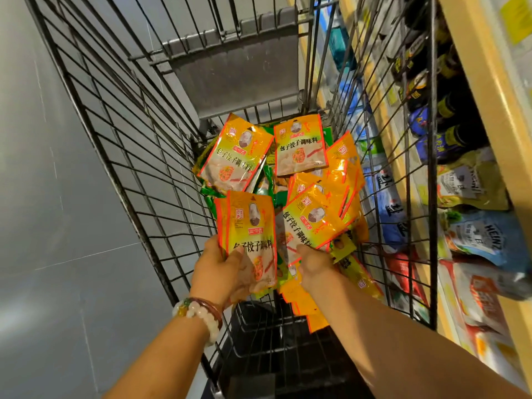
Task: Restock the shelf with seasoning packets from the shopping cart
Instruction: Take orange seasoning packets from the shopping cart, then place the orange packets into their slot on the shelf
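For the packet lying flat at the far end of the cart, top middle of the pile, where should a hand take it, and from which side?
Take the far packet by its near bottom edge, coming from above and the person's side. It lies face up on the pile with that edge free, while the cart wall crowds its far edge. Both the left hand and right hand already hold packets, so this is a judgement.

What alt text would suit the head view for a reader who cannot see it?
Inside a black wire shopping cart, the left hand grips a small stack of orange-and-yellow foil seasoning packets while the right hand grasps another packet from the loose pile. A yellow-edged shelf of bottles and pouches stands to the right.
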